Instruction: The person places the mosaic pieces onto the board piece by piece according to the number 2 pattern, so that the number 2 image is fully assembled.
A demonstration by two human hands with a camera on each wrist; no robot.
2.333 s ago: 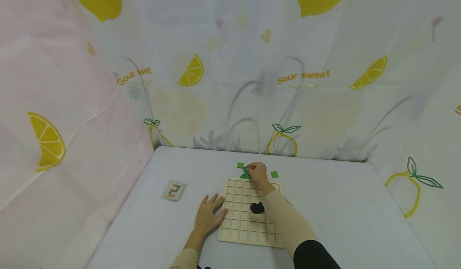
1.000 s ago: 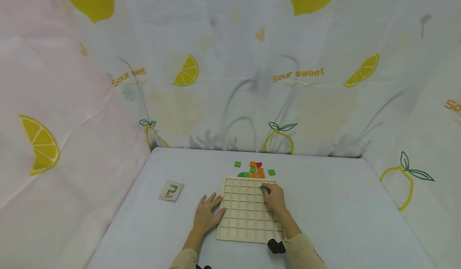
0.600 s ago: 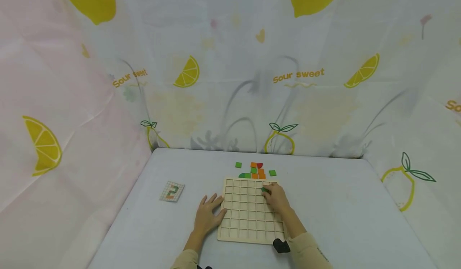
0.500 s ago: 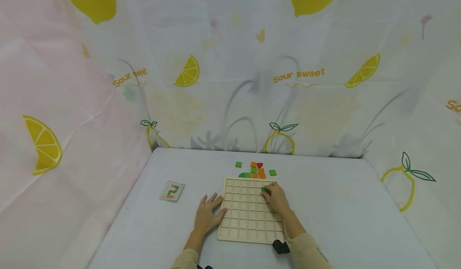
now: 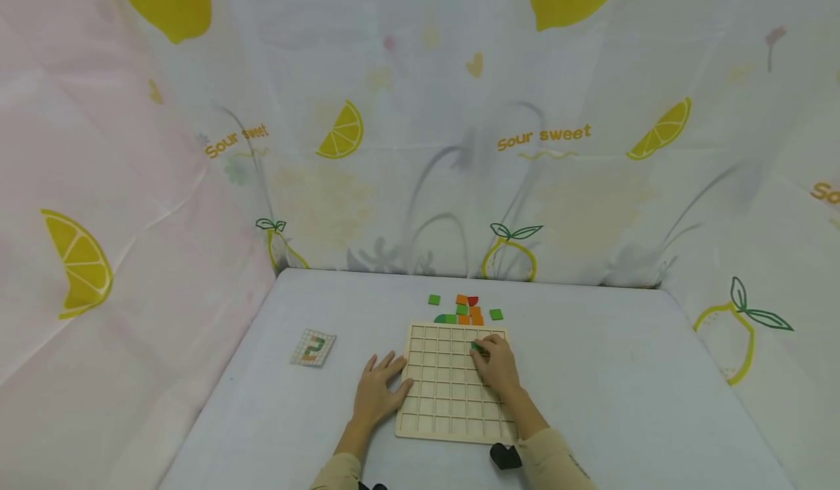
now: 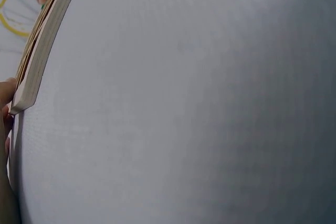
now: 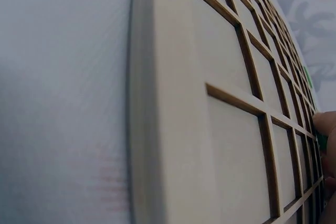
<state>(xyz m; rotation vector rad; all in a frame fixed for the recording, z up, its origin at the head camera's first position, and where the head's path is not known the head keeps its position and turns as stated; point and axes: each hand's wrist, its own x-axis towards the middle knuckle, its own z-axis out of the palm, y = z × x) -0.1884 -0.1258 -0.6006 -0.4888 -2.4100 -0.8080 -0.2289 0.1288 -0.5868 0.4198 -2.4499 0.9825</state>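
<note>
A wooden grid board (image 5: 434,388) lies on the white table; its edge shows close up in the left wrist view (image 6: 42,51) and its cells fill much of the right wrist view (image 7: 231,161). My left hand (image 5: 377,395) rests with fingers spread, fingertips and thumb at the board's left edge. My right hand (image 5: 497,365) is over the board's upper right part and pinches a dark green piece (image 5: 475,346) between thumb and fingers. The fingers partly cover that piece, so its shape cannot be told. In the right wrist view, the right hand (image 7: 328,135) shows at the edge.
Beyond the board lie orange pieces (image 5: 475,312), a red piece (image 5: 472,301), a dark green rounded piece (image 5: 440,319) and several light green squares (image 5: 496,314). A small card (image 5: 313,348) with a gridded figure lies to the left. Printed cloth (image 5: 420,184) hangs behind the table.
My right hand has come back from the loose pieces to the board with the dark green piece, then shifted slightly left over the cells. My left hand stays at the board's edge.
</note>
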